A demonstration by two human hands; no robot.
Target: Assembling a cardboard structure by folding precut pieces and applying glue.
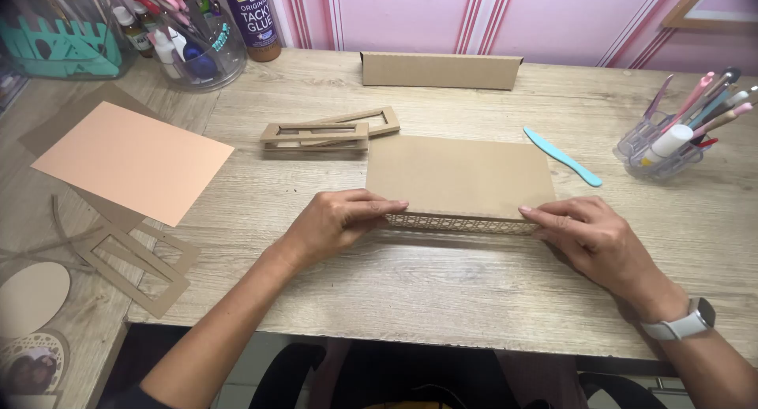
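Observation:
A flat brown cardboard panel (458, 174) lies in the middle of the wooden desk (442, 298). A strip of woven cane webbing (462, 223) runs along its near edge. My left hand (335, 222) presses its fingers on the panel's near left corner, over the webbing. My right hand (592, 235), with a white watch on the wrist, presses on the near right corner. Both hands lie flat with fingers together.
Cardboard frames (324, 131) lie behind the panel, and a folded cardboard strip (440, 69) stands at the back. A teal bone folder (562, 156) and a clear pen holder (671, 140) sit right. Peach paper (130, 160), cardboard cut-outs (138, 259), a glue bottle (254, 18) and a tool jar (193, 38) are left.

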